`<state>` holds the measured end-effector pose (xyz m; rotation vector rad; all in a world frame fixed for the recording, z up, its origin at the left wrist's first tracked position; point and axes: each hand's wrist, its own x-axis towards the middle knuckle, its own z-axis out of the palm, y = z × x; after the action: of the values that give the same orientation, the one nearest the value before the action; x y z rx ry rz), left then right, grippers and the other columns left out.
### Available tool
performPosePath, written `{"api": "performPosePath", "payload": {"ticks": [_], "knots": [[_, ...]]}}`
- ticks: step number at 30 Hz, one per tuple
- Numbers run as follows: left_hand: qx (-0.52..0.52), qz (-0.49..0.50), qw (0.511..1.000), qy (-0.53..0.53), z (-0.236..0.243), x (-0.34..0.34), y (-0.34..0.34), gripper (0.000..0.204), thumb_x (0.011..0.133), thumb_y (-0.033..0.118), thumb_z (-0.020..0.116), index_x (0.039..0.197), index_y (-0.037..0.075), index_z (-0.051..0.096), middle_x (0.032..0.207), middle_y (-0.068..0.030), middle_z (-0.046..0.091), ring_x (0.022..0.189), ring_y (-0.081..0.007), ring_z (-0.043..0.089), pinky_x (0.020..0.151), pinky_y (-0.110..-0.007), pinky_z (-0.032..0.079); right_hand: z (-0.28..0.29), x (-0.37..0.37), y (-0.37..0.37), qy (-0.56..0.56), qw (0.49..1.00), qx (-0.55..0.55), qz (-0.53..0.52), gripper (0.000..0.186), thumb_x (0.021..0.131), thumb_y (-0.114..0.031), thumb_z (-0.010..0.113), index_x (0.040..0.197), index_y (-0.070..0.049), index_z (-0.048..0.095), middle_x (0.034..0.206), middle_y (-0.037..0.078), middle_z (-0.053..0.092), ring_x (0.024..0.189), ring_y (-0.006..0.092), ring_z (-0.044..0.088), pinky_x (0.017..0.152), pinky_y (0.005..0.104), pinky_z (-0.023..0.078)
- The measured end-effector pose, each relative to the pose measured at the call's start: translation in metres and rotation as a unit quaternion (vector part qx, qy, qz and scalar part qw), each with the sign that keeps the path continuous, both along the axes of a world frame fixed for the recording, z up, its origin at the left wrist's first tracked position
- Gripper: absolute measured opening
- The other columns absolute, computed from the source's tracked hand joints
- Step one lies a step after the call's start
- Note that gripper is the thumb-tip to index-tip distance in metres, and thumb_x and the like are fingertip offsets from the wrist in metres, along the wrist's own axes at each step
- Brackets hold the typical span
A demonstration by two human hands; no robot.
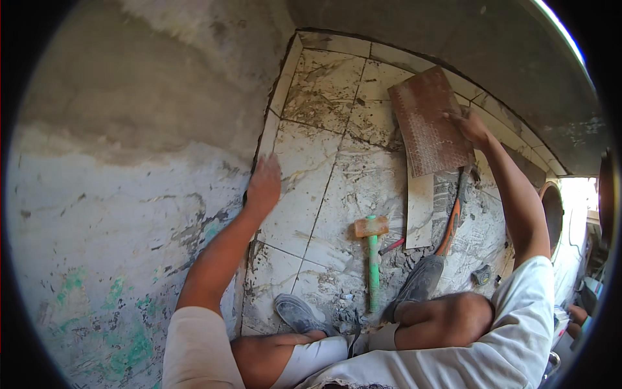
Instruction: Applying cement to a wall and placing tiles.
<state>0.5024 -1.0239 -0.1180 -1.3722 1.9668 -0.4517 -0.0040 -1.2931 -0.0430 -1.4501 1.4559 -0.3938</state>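
My right hand (470, 129) grips the right edge of a reddish-brown tile (427, 126), thumb on its ribbed, dusty face. The tile is tilted above the far right of the floor. My left hand (264, 181) is at the left wall, beside the pale skirting tile (267, 136); its fingers are slightly blurred but look stretched out, and nothing shows in them. Below the brown tile lies a narrow pale tile strip (420, 214). A mallet (373, 259) with a green handle and an orange-brown head rests on the floor between my feet.
Dirty white floor tiles (304, 155) carry mud and rubble. Right of the strip lies a tool with an orange-and-black handle (451, 223); a red-handled tool (392, 246) lies by the mallet. A tape measure (481, 275) sits near my right knee. Walls bound the left and far sides.
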Motion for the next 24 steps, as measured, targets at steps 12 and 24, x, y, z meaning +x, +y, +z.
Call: {"api": "performPosePath", "payload": {"ticks": [12, 24], "knots": [[0.167, 0.005, 0.963, -0.21, -0.017, 0.006, -0.123, 0.057, 0.101, 0.021, 0.036, 0.153, -0.001, 0.034, 0.164, -0.0146, 0.025, 0.153, -0.031, 0.017, 0.125, -0.05, 0.004, -0.086, -0.102, -0.002, -0.181, 0.965, 0.048, -0.183, 0.043, 0.095, -0.025, 0.07, 0.123, 0.007, 0.061, 0.104, 0.011, 0.071, 0.083, 0.0154, 0.067, 0.072, 0.0321, 0.054], [0.197, -0.009, 0.939, -0.283, -0.019, -0.014, -0.121, 0.057, 0.097, 0.018, 0.045, 0.149, -0.005, 0.04, 0.163, -0.0174, 0.027, 0.152, -0.0358, 0.017, 0.124, -0.051, 0.005, -0.126, -0.127, -0.014, 0.002, 0.995, -0.003, -0.103, 0.061, 0.09, -0.045, 0.074, 0.122, 0.006, 0.063, 0.099, 0.011, 0.071, 0.081, 0.0154, 0.066, 0.072, 0.0315, 0.053]]}}
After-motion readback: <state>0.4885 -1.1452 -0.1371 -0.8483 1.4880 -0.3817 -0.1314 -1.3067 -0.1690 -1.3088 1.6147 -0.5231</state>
